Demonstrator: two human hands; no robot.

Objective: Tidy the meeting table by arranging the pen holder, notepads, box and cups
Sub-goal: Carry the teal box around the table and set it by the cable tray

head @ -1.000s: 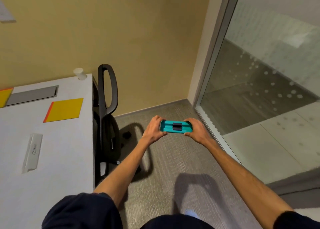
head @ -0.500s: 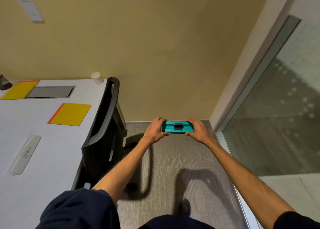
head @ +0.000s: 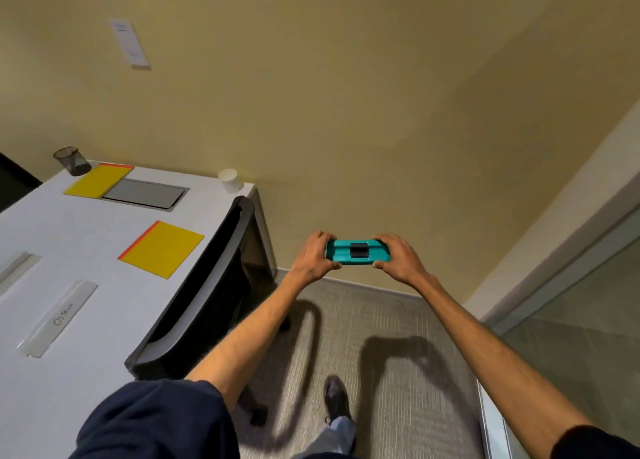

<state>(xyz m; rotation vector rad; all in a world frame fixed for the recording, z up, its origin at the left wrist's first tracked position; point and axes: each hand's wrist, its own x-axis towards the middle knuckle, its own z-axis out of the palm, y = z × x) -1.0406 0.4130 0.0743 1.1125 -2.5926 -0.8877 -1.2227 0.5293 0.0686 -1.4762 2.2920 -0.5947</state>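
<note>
Both hands (head: pixel 313 257) (head: pixel 398 257) grasping one teal device (head: pixel 341 254), two notepads (head: pixel 161 249) (head: pixel 98 180), one cup (head: pixel 230 180), one pen holder (head: pixel 71 160)

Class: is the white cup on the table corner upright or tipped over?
Upright. The cup stands on its narrow base at the table corner, its wider rim on top.

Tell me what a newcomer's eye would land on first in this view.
The small teal rectangular box with a black clasp stands out, held in mid-air between the left hand and the right hand, one at each end. On the white table lie a bright yellow notepad with an orange edge and, farther back, a second yellow notepad beside a dark mesh pen holder. A white paper cup sits at the far right corner.
</note>
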